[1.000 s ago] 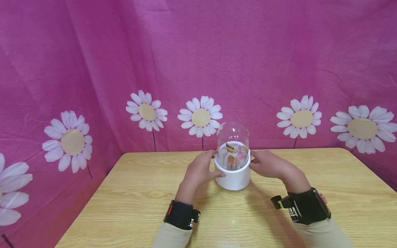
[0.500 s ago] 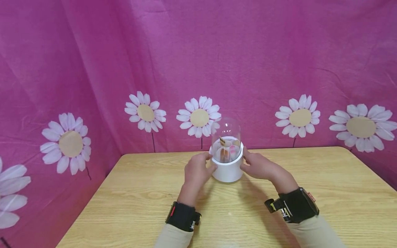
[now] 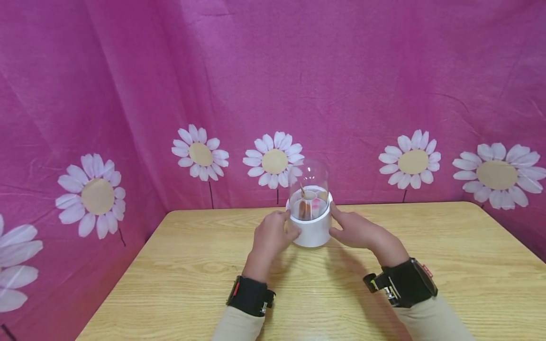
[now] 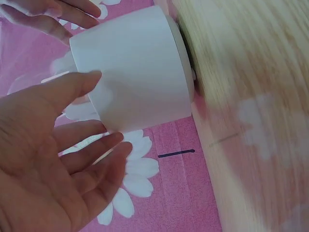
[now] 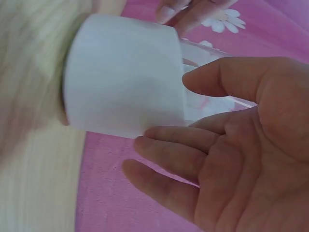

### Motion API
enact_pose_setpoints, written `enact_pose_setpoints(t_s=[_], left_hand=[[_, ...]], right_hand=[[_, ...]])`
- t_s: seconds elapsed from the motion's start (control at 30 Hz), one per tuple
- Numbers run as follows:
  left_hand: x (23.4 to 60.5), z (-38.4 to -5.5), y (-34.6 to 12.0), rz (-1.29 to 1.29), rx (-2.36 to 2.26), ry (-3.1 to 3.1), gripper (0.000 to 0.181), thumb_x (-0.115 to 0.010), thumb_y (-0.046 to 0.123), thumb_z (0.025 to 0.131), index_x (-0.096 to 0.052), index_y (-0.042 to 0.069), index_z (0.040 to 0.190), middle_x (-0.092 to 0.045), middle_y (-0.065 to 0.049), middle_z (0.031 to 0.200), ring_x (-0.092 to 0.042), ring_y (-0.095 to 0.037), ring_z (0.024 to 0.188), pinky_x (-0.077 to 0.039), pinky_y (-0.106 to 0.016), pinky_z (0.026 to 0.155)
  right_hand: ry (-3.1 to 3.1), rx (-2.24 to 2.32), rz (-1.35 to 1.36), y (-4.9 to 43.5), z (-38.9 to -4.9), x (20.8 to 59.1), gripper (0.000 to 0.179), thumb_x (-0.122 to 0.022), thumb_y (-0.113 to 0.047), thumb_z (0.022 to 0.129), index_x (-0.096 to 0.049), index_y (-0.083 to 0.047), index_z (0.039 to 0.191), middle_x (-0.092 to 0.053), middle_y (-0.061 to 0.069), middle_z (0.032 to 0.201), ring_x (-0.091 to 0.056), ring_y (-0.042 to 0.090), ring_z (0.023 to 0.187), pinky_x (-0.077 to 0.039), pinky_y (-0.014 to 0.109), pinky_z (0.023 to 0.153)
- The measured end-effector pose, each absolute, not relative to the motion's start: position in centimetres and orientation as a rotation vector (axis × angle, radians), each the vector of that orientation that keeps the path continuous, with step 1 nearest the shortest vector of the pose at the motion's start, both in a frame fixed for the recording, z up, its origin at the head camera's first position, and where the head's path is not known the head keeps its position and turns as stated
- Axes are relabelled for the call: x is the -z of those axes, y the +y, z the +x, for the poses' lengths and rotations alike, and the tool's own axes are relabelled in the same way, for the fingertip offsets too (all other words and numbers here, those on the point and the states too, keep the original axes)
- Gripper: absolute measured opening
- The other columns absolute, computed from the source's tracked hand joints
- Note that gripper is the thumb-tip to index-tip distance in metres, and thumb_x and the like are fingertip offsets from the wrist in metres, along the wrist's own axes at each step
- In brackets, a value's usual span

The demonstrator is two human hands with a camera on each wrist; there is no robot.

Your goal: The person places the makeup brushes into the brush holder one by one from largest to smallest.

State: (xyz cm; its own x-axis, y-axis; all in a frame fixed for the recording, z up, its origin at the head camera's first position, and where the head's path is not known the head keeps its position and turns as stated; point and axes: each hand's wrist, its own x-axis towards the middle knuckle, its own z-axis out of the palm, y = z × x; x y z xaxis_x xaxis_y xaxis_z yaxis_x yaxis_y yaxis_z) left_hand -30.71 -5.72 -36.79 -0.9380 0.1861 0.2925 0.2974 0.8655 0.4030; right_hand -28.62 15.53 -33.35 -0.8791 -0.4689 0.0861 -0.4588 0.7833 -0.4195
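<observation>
A round white organizer [image 3: 313,234] with a clear dome lid [image 3: 309,177] stands upright near the far side of the table. Through the dome I see compartments with small items, among them an orange-brown one [image 3: 304,208] and a pink one [image 3: 315,204]; their kinds are too small to tell. My left hand [image 3: 271,237] holds the organizer's left side, thumb toward the front and fingers around the rim. On the opposite side, my right hand [image 3: 356,229] holds it between thumb and fingers. Both wrist views show fingertips against the white base [image 4: 137,72], some other fingers being apart from it.
The organizer stands on a light wooden table [image 3: 192,279]. Behind and to the left hangs a pink cloth [image 3: 341,85] printed with white daisies, close to the table's far edge. A black camera strap [image 3: 409,282] sits on each wrist.
Both hands have shifted the organizer leftward and slightly toward the far edge. The items under the dome have turned, with the pink one now nearer the front. Most of the shift came in the first half second.
</observation>
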Motion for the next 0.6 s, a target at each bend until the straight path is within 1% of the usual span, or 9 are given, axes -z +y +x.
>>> enact_pose_setpoints(t_s=[0.1, 0.23, 0.43, 0.53, 0.6], left_hand=[[37.0, -30.7, -5.8, -0.386, 0.609, -2.833, 0.072, -0.071, 0.043, 0.076, -0.049, 0.009, 0.135, -0.061, -0.014, 0.126, -0.057, -0.029, 0.11, -0.054, -0.051, 0.081], [37.5, -30.9, -5.9, -0.383, 0.623, -2.867, 0.082, -0.07, 0.045, 0.076, -0.037, 0.01, 0.142, -0.057, -0.015, 0.13, -0.055, -0.031, 0.113, -0.053, -0.053, 0.083], [38.1, -31.0, -5.9, -0.389, 0.685, -2.875, 0.092, -0.073, 0.044, 0.074, -0.028, 0.009, 0.146, -0.055, -0.016, 0.132, -0.053, -0.03, 0.114, -0.052, -0.053, 0.086], [38.3, -30.9, -5.9, -0.402, 0.688, -2.876, 0.095, -0.073, 0.043, 0.074, -0.024, 0.008, 0.147, -0.052, -0.017, 0.135, -0.052, -0.032, 0.116, -0.051, -0.054, 0.086], [38.4, -31.0, -5.8, -0.411, 0.688, -2.876, 0.095, -0.072, 0.042, 0.075, -0.022, 0.007, 0.147, -0.051, -0.018, 0.136, -0.051, -0.032, 0.118, -0.051, -0.054, 0.087]], right_hand=[[2.938, 0.729, -0.763, 15.4, -29.2, 34.3, 0.073, -0.052, -0.013, 0.089, -0.01, 0.014, 0.142, -0.041, 0.04, 0.135, -0.045, 0.047, 0.12, -0.036, 0.059, 0.103], [2.943, 0.809, -0.774, 15.2, -29.9, 35.7, 0.079, -0.054, -0.012, 0.089, -0.002, 0.011, 0.143, -0.038, 0.042, 0.136, -0.046, 0.049, 0.118, -0.036, 0.06, 0.102], [2.961, 0.948, -0.786, 14.8, -30.5, 37.2, 0.084, -0.055, -0.015, 0.09, 0.004, 0.007, 0.145, -0.037, 0.044, 0.135, -0.046, 0.051, 0.116, -0.036, 0.062, 0.101], [2.973, 1.007, -0.799, 14.6, -30.8, 37.7, 0.085, -0.056, -0.015, 0.09, 0.004, 0.008, 0.144, -0.032, 0.043, 0.138, -0.044, 0.051, 0.118, -0.034, 0.063, 0.102], [2.972, 1.046, -0.805, 14.5, -31.0, 38.0, 0.086, -0.057, -0.013, 0.089, 0.005, 0.008, 0.144, -0.027, 0.043, 0.141, -0.04, 0.052, 0.121, -0.032, 0.063, 0.103]])
